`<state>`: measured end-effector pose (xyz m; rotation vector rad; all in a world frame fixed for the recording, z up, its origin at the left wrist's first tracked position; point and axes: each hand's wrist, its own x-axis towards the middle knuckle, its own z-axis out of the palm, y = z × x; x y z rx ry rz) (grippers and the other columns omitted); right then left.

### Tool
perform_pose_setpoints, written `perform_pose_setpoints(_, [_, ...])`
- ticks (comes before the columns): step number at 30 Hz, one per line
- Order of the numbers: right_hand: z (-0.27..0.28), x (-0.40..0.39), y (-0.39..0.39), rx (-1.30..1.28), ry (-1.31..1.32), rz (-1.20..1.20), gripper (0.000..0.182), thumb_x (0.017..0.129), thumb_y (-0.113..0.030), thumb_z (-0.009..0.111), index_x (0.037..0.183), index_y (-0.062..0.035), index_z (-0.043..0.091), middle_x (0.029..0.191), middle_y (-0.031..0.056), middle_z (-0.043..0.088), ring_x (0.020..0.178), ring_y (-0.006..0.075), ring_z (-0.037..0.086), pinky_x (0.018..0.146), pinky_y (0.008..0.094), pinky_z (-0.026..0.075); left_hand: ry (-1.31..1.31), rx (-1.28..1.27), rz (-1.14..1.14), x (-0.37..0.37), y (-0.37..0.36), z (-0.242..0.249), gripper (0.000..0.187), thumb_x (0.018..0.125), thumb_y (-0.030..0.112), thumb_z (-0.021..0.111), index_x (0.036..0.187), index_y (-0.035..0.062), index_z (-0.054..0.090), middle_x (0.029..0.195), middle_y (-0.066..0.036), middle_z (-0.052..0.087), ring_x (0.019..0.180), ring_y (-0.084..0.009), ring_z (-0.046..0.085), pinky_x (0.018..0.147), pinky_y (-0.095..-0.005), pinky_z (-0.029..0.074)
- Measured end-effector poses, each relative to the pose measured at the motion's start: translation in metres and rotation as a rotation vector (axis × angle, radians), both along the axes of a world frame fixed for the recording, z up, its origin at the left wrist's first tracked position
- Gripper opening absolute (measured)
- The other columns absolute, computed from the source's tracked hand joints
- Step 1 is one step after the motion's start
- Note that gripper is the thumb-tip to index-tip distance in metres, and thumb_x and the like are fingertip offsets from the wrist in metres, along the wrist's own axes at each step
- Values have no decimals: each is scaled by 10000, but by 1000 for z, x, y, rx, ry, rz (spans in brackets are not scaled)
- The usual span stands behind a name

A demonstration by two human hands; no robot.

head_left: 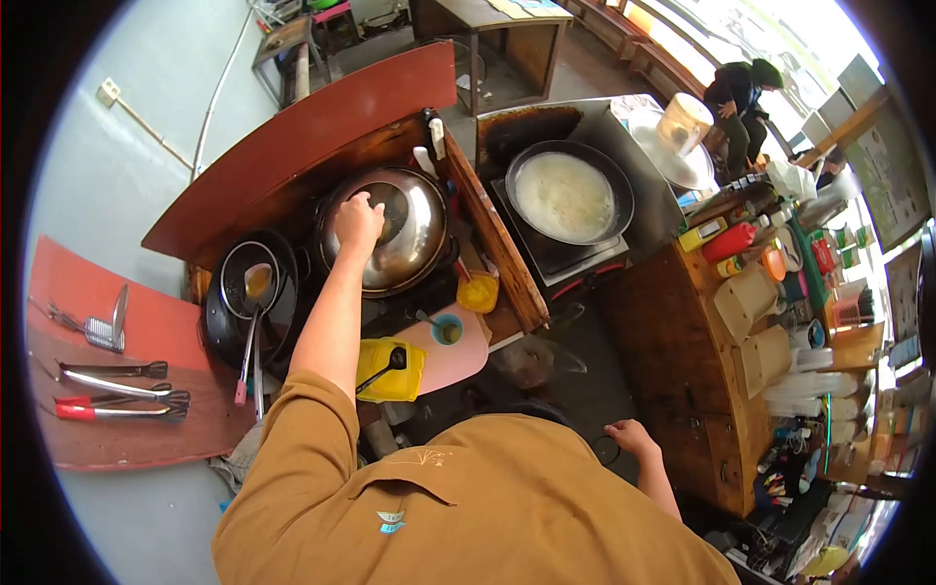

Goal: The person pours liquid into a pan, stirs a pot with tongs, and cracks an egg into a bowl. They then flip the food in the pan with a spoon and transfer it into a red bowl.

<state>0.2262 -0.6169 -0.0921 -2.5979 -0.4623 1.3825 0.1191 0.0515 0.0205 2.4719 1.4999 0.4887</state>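
My left hand (pixel 359 220) reaches forward, its fingers closed around the knob of a shiny domed metal lid (pixel 414 258). The lid sits over a dark wide pan on the stove; what lies under it is hidden. Low on the right, my right hand (pixel 636 438) hangs beside my body with curled fingers. A thin dark ring-shaped loop (pixel 605 450) shows at its fingertips; I cannot make out what it belongs to. Nearest my left forearm are a yellow tub (pixel 402 375) with a black ladle (pixel 392 365) and a pink board (pixel 466 353) bearing a blue cup (pixel 448 330).
To the left stands a black wok (pixel 226 336) with a strainer and ladle. A frying pan (pixel 564 192) of pale bubbling liquid sits on a second burner. Tongs (pixel 122 405) hang on the left board. Bottles and boxes (pixel 746 297) crowd the wooden cabinet (pixel 673 370). A person (pixel 739 102) sits beyond.
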Motion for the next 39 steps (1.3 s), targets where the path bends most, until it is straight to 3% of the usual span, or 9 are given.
perform_pose_setpoints(7, [-32, -17, -48, 28, 28, -91, 559, 969, -529, 556, 1027, -3, 737, 938, 197, 734, 947, 368, 694, 851, 437, 527, 78, 58, -7, -6, -7, 1, 532, 849, 399, 755, 1294, 133, 639, 1198, -209, 685, 1096, -400, 663, 909, -512, 543])
perform_pose_setpoints(11, [-68, -29, -84, 110, -5, -96, 611, 972, -581, 507, 1048, -18, 732, 971, 203, 729, 988, 370, 683, 865, 451, 516, 129, 28, 101, -7, -50, 46, 650, 844, 529, 716, 1392, 215, 562, 1315, -166, 643, 1191, -401, 618, 954, -540, 509])
perform_pose_setpoints(16, [-79, -43, -132, 195, 60, -371, 558, 980, -527, 505, 1101, -39, 747, 1076, 192, 731, 1024, 369, 680, 886, 445, 527, -53, 312, -111, -23, -79, 34, 607, 949, 480, 626, 1396, 75, 561, 1349, -195, 617, 1211, -384, 596, 978, -488, 491])
perform_pose_setpoints(18, [-94, -54, -166, 210, 34, -524, 531, 968, -511, 540, 1114, -44, 747, 1047, 173, 738, 974, 336, 694, 851, 429, 540, -134, 334, -244, -17, -121, 26, 504, 968, 388, 638, 1327, 37, 604, 1211, -187, 669, 1117, -373, 628, 929, -470, 493])
perform_pose_setpoints(21, [-102, -77, -225, 240, 49, -787, 496, 937, -489, 611, 1125, -52, 750, 998, 144, 744, 873, 278, 705, 779, 399, 559, -272, 314, -604, 18, -248, 18, 353, 956, 273, 666, 1186, 6, 668, 997, -190, 693, 715, -299, 628, 602, -400, 497])
perform_pose_setpoints(23, [-110, -98, -271, 280, 70, -968, 472, 949, -489, 616, 1016, -45, 762, 840, 112, 724, 660, 223, 673, 602, 361, 551, -240, 93, -821, 47, -350, 11, 292, 934, 220, 672, 1128, 3, 682, 945, -186, 692, 719, -307, 644, 613, -402, 508])
perform_pose_setpoints(27, [-162, -157, -370, 225, 182, -1426, 414, 905, -433, 717, 824, -28, 692, 699, 70, 640, 579, 190, 613, 533, 340, 528, -41, -79, -1413, 98, -509, -43, 235, 879, 184, 706, 1083, 68, 708, 914, -146, 717, 818, -339, 695, 720, -439, 553])
perform_pose_setpoints(34, [-139, -262, -489, 63, 41, -1855, 430, 924, -417, 684, 902, 13, 688, 762, 105, 665, 600, 203, 611, 560, 339, 535, 396, -84, -1951, 186, -714, -47, 306, 838, 296, 753, 1096, 133, 726, 961, -106, 726, 888, -338, 702, 772, -455, 567])
perform_pose_setpoints(39, [-152, -326, -493, 149, 29, -2065, 402, 931, -390, 684, 880, 8, 672, 770, 106, 665, 604, 212, 615, 554, 354, 526, 582, 42, -2178, 247, -820, -50, 322, 844, 305, 746, 1119, 138, 728, 1044, -118, 731, 960, -346, 698, 820, -460, 562])
